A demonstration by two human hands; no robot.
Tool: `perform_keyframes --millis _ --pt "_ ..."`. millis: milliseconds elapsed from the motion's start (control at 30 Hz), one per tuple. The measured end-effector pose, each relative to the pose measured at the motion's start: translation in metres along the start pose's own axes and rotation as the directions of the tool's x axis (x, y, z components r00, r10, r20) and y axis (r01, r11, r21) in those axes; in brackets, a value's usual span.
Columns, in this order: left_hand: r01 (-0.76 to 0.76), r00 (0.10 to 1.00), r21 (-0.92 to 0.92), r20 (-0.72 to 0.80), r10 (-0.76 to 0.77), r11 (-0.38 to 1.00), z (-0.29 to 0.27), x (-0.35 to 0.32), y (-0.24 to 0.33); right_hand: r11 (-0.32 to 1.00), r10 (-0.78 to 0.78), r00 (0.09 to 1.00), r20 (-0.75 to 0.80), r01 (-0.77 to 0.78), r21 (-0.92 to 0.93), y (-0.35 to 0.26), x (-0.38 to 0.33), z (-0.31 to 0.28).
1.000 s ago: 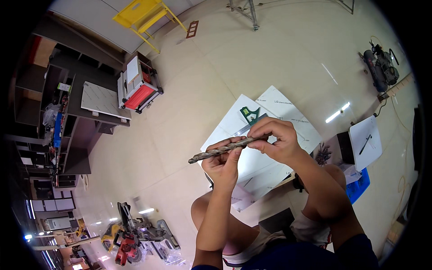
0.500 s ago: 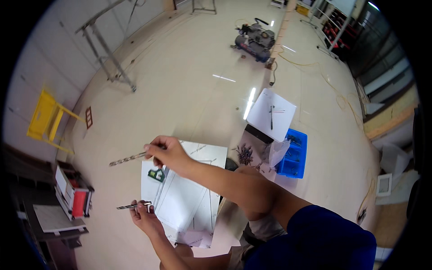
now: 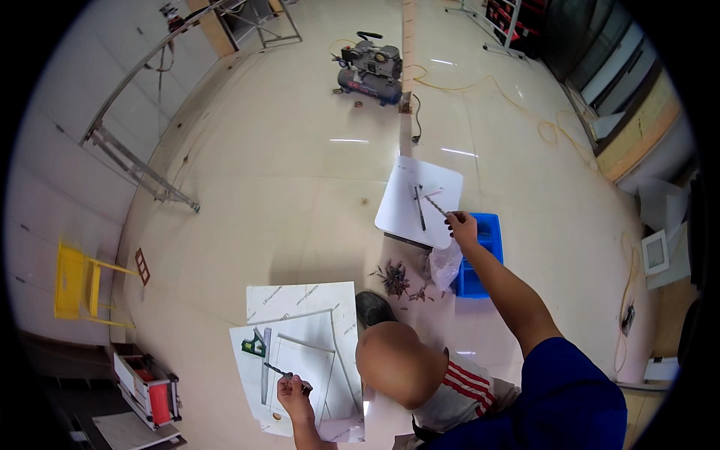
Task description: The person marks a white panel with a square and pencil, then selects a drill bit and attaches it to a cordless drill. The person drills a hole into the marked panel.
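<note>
Several overlapping white flat panels (image 3: 341,307) lie beneath the left grip (image 3: 295,399). Since half a second ago, the right grip (image 3: 463,228) has left them for one white round-cornered board (image 3: 396,202), its long grey spiral drill bit (image 3: 436,205) crossing the right edge. The left pinches one dark metal drill bit (image 3: 276,369).

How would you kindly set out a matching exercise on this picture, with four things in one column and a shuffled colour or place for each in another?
Things
1. Drill bit in the right hand
2. Compartment tray on the floor
3. Drill bit in the left hand
4. Head of the square

Colours and places
A. Blue
B. Seen against the white board with a pen on it
C. Green
D. Seen against the overlapping panels

Right pairs: 1-B, 2-A, 3-D, 4-C
</note>
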State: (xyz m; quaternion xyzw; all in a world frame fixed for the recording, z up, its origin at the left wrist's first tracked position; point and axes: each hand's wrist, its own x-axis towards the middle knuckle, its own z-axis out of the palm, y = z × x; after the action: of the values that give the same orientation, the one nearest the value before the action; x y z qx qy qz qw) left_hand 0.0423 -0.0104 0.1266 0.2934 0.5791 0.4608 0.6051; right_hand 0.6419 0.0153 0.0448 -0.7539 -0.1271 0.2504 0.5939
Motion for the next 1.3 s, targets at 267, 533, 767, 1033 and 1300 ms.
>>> perform_keyframes --millis 267,533,767,1033,1300 --pt "0.071 0.995 0.138 0.064 -0.080 0.988 0.056 0.016 -0.007 0.951 -0.129 0.965 -0.229 0.055 -0.304 0.054 0.059 -0.004" --pt "-0.009 0.998 0.169 0.057 0.000 0.986 0.029 -0.032 0.011 0.557 -0.064 0.994 0.093 0.113 -0.823 0.030 0.052 0.039" --pt "-0.053 0.992 0.030 -0.112 0.056 0.998 -0.049 -0.132 0.050 0.622 -0.284 0.921 0.267 0.389 -0.679 0.017 0.039 0.060" --pt "-0.255 0.938 -0.175 -0.283 0.200 0.951 -0.115 -0.240 0.067 0.959 -0.055 0.727 0.684 0.230 -0.168 0.055 -0.092 0.076" --pt "-0.378 0.893 -0.233 -0.345 0.287 0.896 -0.129 -0.232 0.034 0.962 0.006 0.438 0.899 -0.248 0.115 -0.012 -0.214 0.007"
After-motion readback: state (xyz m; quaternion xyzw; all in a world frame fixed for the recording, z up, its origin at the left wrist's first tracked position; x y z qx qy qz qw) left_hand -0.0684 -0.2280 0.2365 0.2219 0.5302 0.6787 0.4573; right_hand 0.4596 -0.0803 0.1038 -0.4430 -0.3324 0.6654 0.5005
